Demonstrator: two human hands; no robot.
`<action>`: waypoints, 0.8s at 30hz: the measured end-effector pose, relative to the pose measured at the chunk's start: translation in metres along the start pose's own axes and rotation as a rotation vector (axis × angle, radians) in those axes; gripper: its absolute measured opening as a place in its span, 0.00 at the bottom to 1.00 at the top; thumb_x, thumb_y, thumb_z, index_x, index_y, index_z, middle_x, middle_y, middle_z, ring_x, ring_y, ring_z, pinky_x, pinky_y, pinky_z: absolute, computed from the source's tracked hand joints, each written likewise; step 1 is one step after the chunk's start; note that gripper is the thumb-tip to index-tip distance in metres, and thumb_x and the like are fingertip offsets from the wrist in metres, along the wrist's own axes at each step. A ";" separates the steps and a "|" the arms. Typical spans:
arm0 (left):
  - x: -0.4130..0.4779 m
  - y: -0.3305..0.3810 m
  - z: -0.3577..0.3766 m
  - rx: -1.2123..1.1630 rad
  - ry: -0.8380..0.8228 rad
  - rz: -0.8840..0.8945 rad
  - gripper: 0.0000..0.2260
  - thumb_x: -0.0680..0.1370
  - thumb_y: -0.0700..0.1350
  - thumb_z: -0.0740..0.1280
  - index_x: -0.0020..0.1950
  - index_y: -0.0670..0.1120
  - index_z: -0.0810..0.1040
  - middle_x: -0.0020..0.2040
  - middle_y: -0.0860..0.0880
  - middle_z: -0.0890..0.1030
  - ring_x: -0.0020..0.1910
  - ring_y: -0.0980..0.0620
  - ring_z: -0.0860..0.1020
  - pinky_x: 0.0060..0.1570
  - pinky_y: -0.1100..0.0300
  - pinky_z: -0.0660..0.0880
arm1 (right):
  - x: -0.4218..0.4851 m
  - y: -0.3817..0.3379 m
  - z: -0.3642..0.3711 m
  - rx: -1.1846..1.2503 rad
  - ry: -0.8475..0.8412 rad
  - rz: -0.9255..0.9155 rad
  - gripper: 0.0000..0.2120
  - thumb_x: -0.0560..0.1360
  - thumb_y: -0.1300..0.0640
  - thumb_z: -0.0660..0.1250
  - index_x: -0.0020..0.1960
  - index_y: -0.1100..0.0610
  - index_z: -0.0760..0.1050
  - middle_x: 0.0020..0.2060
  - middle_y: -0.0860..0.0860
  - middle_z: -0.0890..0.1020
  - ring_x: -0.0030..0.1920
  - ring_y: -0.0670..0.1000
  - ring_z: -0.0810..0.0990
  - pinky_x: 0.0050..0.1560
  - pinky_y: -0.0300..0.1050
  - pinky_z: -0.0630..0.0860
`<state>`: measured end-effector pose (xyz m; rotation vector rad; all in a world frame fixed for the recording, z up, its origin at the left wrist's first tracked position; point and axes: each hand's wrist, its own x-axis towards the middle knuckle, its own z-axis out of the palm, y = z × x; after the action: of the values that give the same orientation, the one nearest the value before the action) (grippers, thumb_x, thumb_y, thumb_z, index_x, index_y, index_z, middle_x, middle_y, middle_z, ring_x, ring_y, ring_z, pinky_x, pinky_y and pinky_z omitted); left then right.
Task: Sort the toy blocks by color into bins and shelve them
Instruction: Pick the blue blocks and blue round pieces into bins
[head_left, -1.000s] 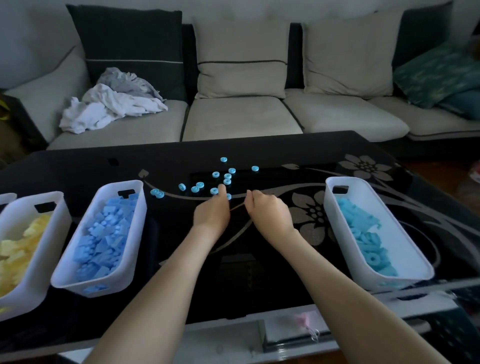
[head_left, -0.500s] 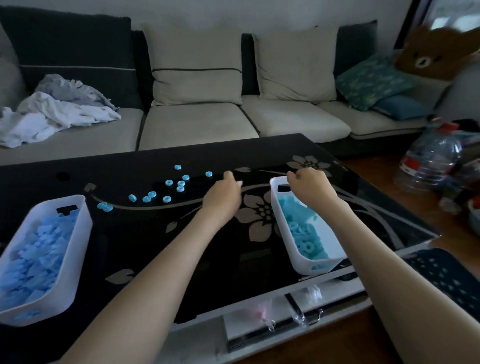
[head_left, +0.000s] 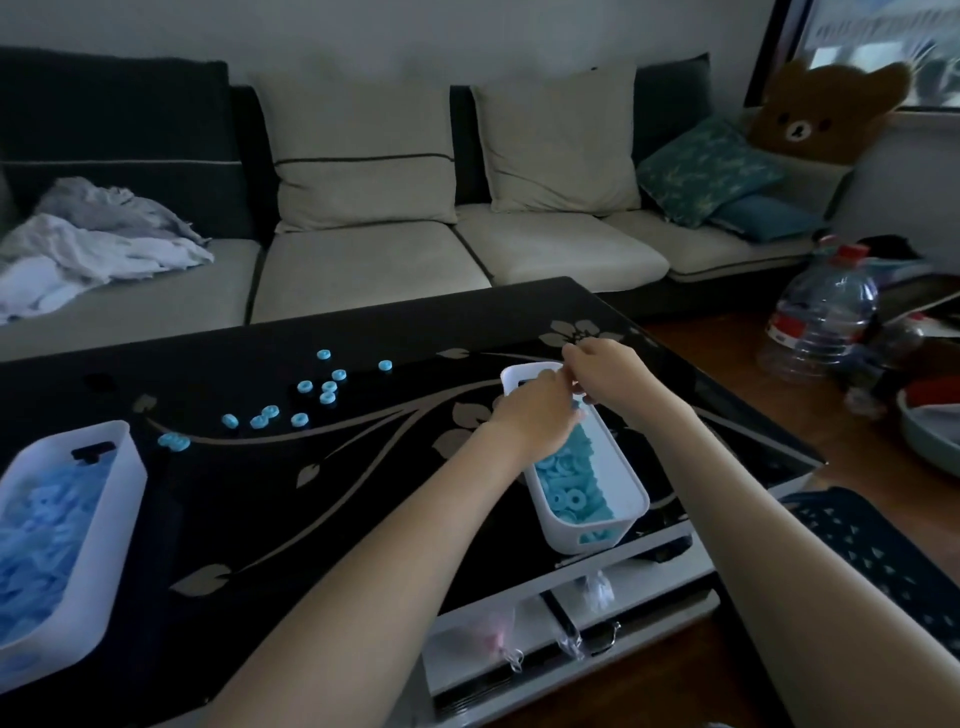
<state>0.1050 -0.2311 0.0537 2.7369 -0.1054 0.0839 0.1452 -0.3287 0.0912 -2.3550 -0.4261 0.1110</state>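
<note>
Dim living-room worktop (head_left: 363, 493) of glossy black glass: left hand (head_left: 535, 415) and right hand (head_left: 602, 369) curl close together above the white plastic bin (head_left: 623, 478) of turquoise rings; I cannot tell whether either pinches anything. Loose small turquoise ring blocks (head_left: 305, 386) lie well to the left; they look light, best pinched edgewise.

bare arms, l hand (head_left: 535, 415), r hand (head_left: 605, 371)
</note>
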 end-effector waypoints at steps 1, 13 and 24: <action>-0.002 0.002 -0.001 -0.021 -0.019 0.022 0.16 0.81 0.47 0.59 0.67 0.42 0.66 0.59 0.44 0.74 0.51 0.47 0.77 0.51 0.51 0.75 | -0.001 0.000 0.001 -0.032 0.013 -0.012 0.17 0.80 0.56 0.53 0.53 0.67 0.76 0.48 0.63 0.79 0.53 0.62 0.78 0.53 0.51 0.74; -0.062 -0.087 -0.053 -0.150 0.478 -0.221 0.13 0.81 0.40 0.57 0.63 0.42 0.73 0.62 0.43 0.73 0.60 0.47 0.73 0.60 0.52 0.71 | 0.016 -0.067 0.078 -0.058 0.149 -0.232 0.18 0.78 0.63 0.54 0.67 0.59 0.68 0.63 0.59 0.70 0.61 0.59 0.71 0.59 0.48 0.69; -0.137 -0.270 -0.046 -0.006 0.513 -1.070 0.37 0.77 0.63 0.56 0.78 0.50 0.41 0.78 0.41 0.41 0.76 0.40 0.42 0.74 0.44 0.46 | 0.053 -0.082 0.225 -0.386 -0.070 0.000 0.38 0.76 0.32 0.47 0.77 0.54 0.47 0.75 0.61 0.54 0.75 0.61 0.52 0.73 0.57 0.52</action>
<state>-0.0104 0.0430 -0.0190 2.3094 1.4325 0.4513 0.1277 -0.1090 -0.0153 -2.7360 -0.5186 0.1198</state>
